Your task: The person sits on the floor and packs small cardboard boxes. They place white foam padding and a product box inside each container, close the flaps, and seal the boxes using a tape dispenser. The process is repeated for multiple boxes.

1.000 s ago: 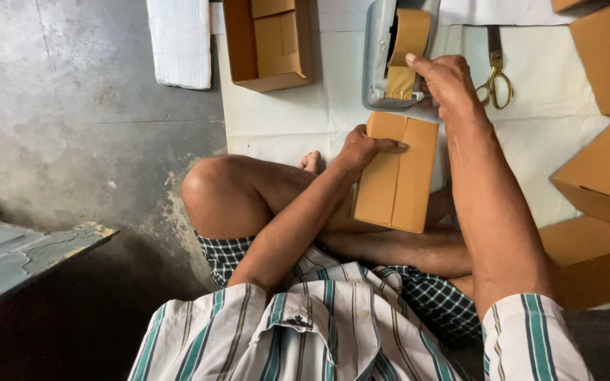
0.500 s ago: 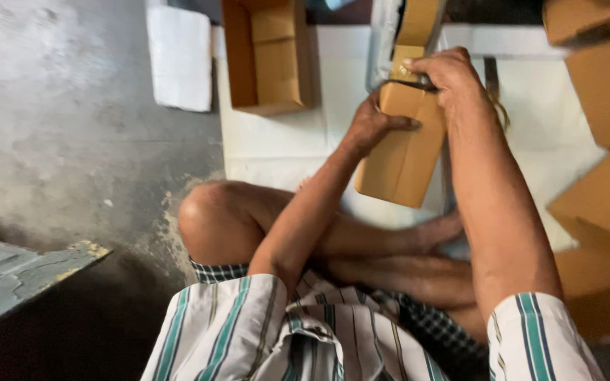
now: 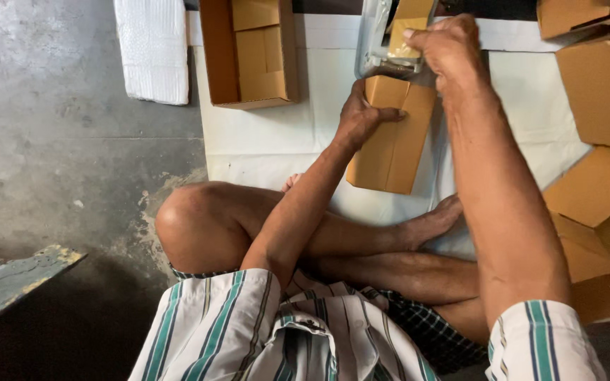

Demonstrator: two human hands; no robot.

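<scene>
Much of the tape dispenser (image 3: 383, 42) is hard to read: it is a pale, shiny tool at the top edge, cut off by the frame, and the right hand (image 3: 450, 49) covers its right side. The right hand's fingers curl over that tool, one fingertip raised, but how tightly they close on it cannot be made out. The left hand (image 3: 358, 116) grips the upper left corner of one closed brown cardboard box (image 3: 393, 137), thumb stretched across the front face and the other fingers wrapped behind, out of sight. That box stands tilted on the white sheet (image 3: 262, 141) spread over the floor, its top end touching the dispenser, just beyond the person's crossed legs.

One open cardboard box (image 3: 248, 49) lies at the upper left of the sheet, with smaller brown pieces inside. At least four more cardboard boxes (image 3: 598, 85) crowd the right edge, several cut off, so an exact count is uncertain. One folded white cloth (image 3: 153, 49) rests on the grey concrete floor (image 3: 58, 141). The right forearm hides part of the sheet and the boxes behind it.
</scene>
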